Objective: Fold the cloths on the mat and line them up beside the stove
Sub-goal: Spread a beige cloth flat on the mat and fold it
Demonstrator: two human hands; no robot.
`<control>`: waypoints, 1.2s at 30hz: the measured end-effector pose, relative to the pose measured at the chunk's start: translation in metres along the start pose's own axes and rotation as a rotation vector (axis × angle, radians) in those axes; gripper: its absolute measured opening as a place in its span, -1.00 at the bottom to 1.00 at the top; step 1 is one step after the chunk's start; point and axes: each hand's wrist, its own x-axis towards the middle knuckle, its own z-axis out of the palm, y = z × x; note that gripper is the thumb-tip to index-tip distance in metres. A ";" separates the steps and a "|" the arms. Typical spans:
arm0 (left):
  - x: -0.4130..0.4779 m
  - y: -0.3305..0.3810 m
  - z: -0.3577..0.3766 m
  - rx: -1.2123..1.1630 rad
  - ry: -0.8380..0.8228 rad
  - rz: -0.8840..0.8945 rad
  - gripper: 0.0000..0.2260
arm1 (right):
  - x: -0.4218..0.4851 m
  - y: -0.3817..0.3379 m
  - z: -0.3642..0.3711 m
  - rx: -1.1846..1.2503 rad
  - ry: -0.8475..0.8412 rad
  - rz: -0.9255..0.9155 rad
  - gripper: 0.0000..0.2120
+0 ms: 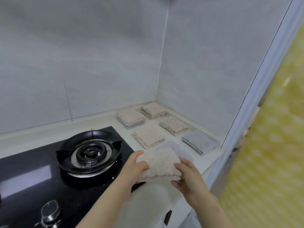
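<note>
The left hand (pixel 138 167) and the right hand (pixel 186 176) each grip one side of a beige cloth (pixel 159 164), fingers curled over its edges and thumbs on top. The cloth is already folded to a small thick pad and is held just above the near part of the worktop (pixel 203 161), right beside the stove (pixel 89 152).

Under its far edge lies a pale lilac cloth (pixel 175 147), flat on the worktop. Beyond that are five more folded cloths in two rough rows: a beige square (pixel 148 136), a two-tone stack (pixel 130 118), a beige one in the corner (pixel 153 110), a ribbed beige one (pixel 173 125) and a grey-blue one (pixel 199 141). No separate mat can be made out under any of them.

By the look of it the folding of this cloth is done and the step in hand is placing it. The next move probably calls for lowering it flat, either on the lilac cloth or in the free patch next to it (the near end of the row), keeping the layers pinched until it rests so the fold does not spring open, and keeping it off the black glass of the stove.
</note>
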 end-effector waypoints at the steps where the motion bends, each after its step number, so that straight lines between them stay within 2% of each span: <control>1: 0.016 0.000 0.004 -0.004 0.015 -0.005 -0.78 | 0.016 -0.004 -0.002 -0.002 -0.001 -0.002 -0.83; 3: 0.050 0.001 0.011 0.004 0.065 -0.005 -0.91 | 0.052 -0.011 -0.006 -0.019 -0.016 0.008 -0.81; 5: 0.080 0.005 0.020 0.014 0.113 0.014 -0.97 | 0.090 -0.020 -0.008 -0.024 -0.028 0.006 -0.81; 10: 0.163 0.015 0.053 -0.021 0.188 0.042 -0.86 | 0.200 -0.044 -0.018 -0.126 -0.087 0.056 -0.76; 14: 0.221 0.022 0.088 -0.064 0.249 0.029 -0.67 | 0.284 -0.073 -0.032 -0.208 -0.141 0.089 -0.91; 17: 0.261 0.035 0.117 -0.111 0.302 0.010 -0.63 | 0.342 -0.092 -0.043 -0.281 -0.189 0.085 -0.98; 20: 0.296 0.046 0.143 -0.169 0.342 -0.007 -0.64 | 0.388 -0.108 -0.054 -0.318 -0.204 0.039 -0.87; 22: 0.318 0.047 0.161 -0.209 0.348 -0.038 -0.63 | 0.412 -0.117 -0.063 -0.345 -0.213 -0.005 -0.80; 25: 0.341 0.042 0.181 -0.245 0.357 -0.075 -0.64 | 0.438 -0.125 -0.076 -0.396 -0.188 -0.087 -0.83; 29: 0.365 0.039 0.198 -0.219 0.355 -0.111 -0.62 | 0.467 -0.120 -0.090 -0.491 -0.160 -0.179 -0.83; 36: 0.382 0.020 0.213 -0.072 0.387 -0.156 -0.63 | 0.484 -0.107 -0.111 -0.713 -0.222 -0.294 -0.67</control>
